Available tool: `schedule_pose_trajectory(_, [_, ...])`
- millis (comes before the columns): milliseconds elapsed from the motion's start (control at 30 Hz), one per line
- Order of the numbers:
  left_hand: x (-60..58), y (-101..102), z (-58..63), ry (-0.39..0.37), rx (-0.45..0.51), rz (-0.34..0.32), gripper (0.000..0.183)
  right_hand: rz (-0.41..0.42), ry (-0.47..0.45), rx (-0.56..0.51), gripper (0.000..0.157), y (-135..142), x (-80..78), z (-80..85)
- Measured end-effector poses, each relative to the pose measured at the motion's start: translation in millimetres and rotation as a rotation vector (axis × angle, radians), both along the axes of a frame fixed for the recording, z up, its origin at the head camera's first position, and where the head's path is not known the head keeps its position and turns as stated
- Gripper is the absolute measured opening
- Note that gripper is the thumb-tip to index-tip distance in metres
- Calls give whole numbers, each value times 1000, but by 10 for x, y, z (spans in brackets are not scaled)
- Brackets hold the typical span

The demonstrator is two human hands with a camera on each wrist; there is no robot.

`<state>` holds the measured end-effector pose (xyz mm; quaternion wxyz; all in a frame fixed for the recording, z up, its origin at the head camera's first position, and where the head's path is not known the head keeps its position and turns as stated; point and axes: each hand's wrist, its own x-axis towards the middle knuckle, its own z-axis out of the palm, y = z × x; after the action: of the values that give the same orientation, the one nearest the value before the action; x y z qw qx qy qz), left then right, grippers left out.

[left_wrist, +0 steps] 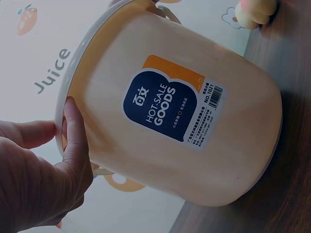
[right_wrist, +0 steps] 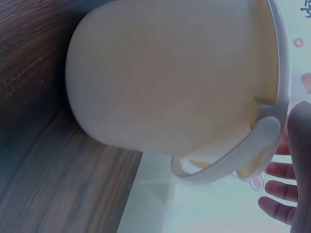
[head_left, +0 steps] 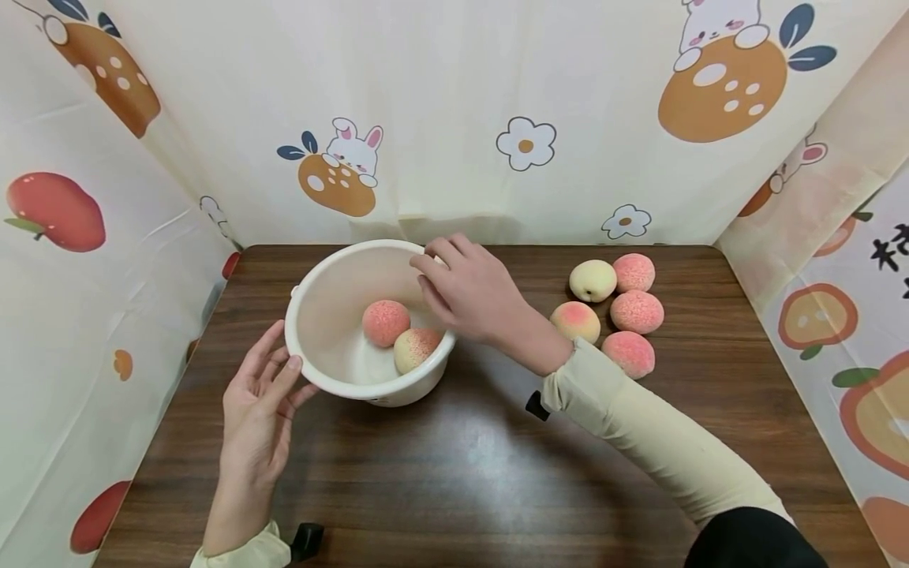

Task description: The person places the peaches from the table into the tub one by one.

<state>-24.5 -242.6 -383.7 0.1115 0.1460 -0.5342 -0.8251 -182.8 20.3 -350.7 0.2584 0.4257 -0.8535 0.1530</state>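
Note:
A cream plastic bucket (head_left: 341,386) stands on the table, its label (left_wrist: 165,102) facing my left wrist camera. My left hand (head_left: 259,410) grips its left rim between thumb and fingers. Inside the bucket lie a pinkish-red peach (head_left: 386,323) and a yellow peach with a red blush (head_left: 414,350). My right hand (head_left: 472,288) is over the right rim, holding no peach. In the right wrist view its fingers (right_wrist: 282,190) reach past the rim close to the bucket's handle (right_wrist: 228,162), slightly spread.
Right of the bucket, several peaches sit in a cluster: a pale yellow one (head_left: 592,281), a yellow one with a pink top (head_left: 575,322), and pink ones (head_left: 637,312). A patterned curtain (head_left: 454,102) rises behind the dark wooden table (head_left: 454,473) and along both sides.

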Motion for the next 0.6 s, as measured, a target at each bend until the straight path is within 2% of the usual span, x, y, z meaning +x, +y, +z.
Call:
schedule_pose_trajectory(133, [-1,3,-2,4,4,-2,58,-35,14,-14,26,140,7,-58])
schedule_pose_trajectory(400, [-6,8,-4,8,9,-5,58,-106,-35,-43,24,404,25,-184])
schedule_pose_trajectory(600, [-7,12,-3,11,11,0,57,-220,-82,8,30,590,43,-281])
